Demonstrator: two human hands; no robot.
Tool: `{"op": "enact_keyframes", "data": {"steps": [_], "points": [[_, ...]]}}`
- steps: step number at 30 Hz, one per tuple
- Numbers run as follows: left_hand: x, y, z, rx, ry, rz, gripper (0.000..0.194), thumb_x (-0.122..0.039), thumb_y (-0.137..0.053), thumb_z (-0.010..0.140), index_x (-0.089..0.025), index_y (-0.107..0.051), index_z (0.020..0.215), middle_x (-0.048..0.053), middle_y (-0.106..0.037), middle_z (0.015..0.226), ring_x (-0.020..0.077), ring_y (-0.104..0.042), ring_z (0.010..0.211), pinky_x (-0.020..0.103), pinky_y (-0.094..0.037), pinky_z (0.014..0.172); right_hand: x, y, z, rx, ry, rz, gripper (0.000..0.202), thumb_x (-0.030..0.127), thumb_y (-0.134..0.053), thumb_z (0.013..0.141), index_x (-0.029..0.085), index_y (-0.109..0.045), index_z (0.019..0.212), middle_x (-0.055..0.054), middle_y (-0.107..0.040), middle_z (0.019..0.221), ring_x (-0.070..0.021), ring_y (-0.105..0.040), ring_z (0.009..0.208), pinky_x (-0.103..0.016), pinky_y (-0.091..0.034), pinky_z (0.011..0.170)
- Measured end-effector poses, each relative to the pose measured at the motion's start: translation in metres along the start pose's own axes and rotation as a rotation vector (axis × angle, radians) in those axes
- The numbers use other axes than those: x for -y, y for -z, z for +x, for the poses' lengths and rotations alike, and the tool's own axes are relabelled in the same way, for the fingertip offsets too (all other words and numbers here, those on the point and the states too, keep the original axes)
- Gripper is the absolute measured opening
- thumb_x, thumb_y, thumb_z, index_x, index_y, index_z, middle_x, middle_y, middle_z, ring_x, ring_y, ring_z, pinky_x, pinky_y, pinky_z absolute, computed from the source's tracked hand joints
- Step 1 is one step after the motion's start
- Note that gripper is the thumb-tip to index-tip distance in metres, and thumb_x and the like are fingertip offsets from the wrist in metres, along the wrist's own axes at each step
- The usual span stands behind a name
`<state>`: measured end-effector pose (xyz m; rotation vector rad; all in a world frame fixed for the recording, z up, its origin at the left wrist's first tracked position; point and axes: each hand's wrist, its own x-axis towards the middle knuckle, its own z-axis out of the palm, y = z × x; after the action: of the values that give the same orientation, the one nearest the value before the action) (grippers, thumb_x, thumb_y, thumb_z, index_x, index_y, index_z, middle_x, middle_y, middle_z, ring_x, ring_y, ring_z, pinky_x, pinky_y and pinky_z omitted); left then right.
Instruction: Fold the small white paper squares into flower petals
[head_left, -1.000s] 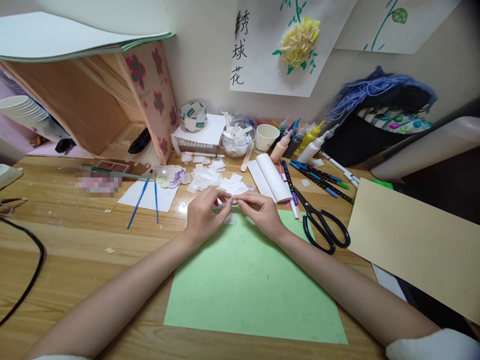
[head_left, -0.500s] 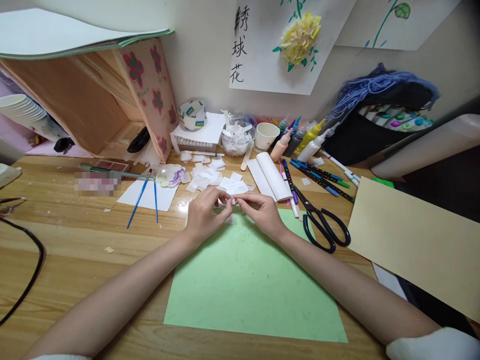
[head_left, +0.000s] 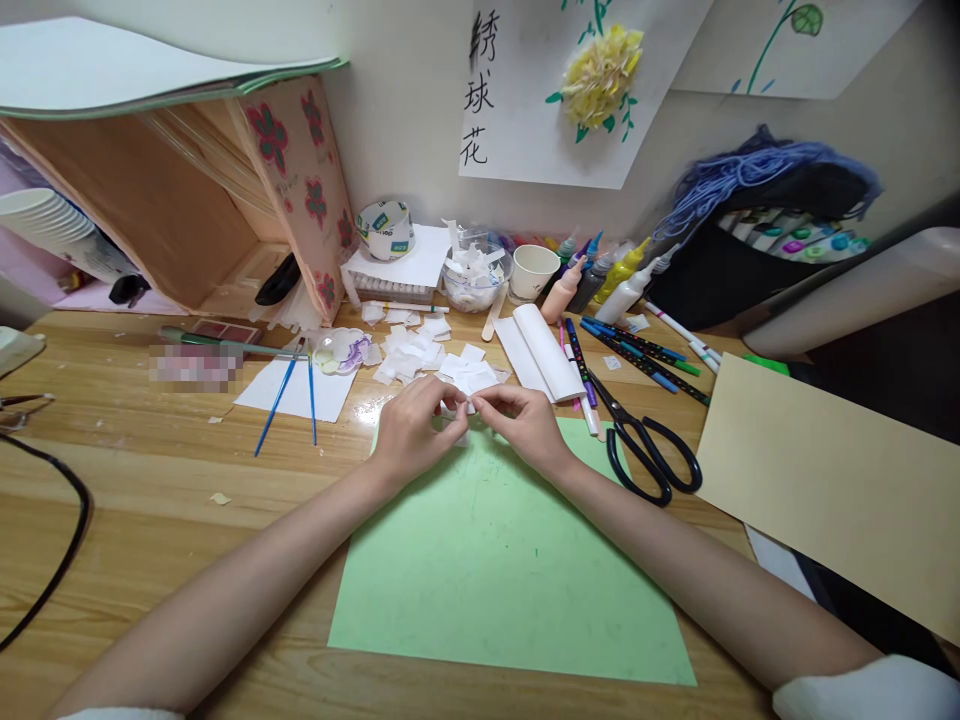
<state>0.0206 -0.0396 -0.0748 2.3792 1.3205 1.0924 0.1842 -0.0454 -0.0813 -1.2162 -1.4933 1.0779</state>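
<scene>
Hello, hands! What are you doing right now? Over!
Left hand and right hand pinch small white paper scrap. Above green paper sheet. Black-handled scissors right, clear.

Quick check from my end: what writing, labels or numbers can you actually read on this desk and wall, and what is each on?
"绣球花", three brushed black characters reading downward, on the white poster on the wall, beside its yellow paper flower.
Green and blue print on the tape roll: too blurred to read.
Markings on the markers and paint bottles: too small to read.
</scene>
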Motion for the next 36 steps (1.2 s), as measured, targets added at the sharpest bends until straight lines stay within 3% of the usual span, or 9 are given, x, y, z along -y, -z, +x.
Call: {"op": "enact_keyframes", "data": {"steps": [15, 26, 36], "points": [[-0.0011, -0.0002, 0.0005, 0.012, 0.004, -0.005, 0.004, -0.018, -0.054, 0.079, -0.018, -0.052, 0.076, -0.002, -0.056, 0.069, 0.0102, -0.050, 0.063, 0.023, -0.037, 0.059, 0.0001, 0.0016, 0.0010, -0.025, 0.013, -0.040, 0.013, 0.027, -0.059, 0.079, 0.016, -0.064, 0.074, -0.001, -0.062, 0.070, -0.0106, -0.049, 0.059, -0.024, -0.039, 0.056], [-0.0028, 0.0028, 0.0015, 0.062, 0.080, -0.001, 0.009, -0.026, -0.054, 0.081, -0.017, -0.053, 0.079, 0.001, -0.059, 0.076, 0.0140, -0.054, 0.072, 0.026, -0.040, 0.065, 0.0001, 0.0006, -0.0003, -0.053, 0.036, -0.012, 0.010, 0.026, -0.062, 0.077, 0.016, -0.064, 0.077, -0.002, -0.064, 0.076, -0.0124, -0.056, 0.065, -0.025, -0.045, 0.059], [-0.0039, 0.0052, 0.0025, 0.128, 0.016, -0.011, 0.012, -0.029, -0.050, 0.084, -0.018, -0.052, 0.081, 0.002, -0.058, 0.077, 0.0150, -0.052, 0.073, 0.027, -0.038, 0.064, 0.0009, 0.0002, -0.0015, -0.042, 0.078, -0.057, 0.010, 0.027, -0.064, 0.076, 0.017, -0.063, 0.075, -0.002, -0.065, 0.074, -0.0130, -0.057, 0.067, -0.025, -0.044, 0.058]]}}
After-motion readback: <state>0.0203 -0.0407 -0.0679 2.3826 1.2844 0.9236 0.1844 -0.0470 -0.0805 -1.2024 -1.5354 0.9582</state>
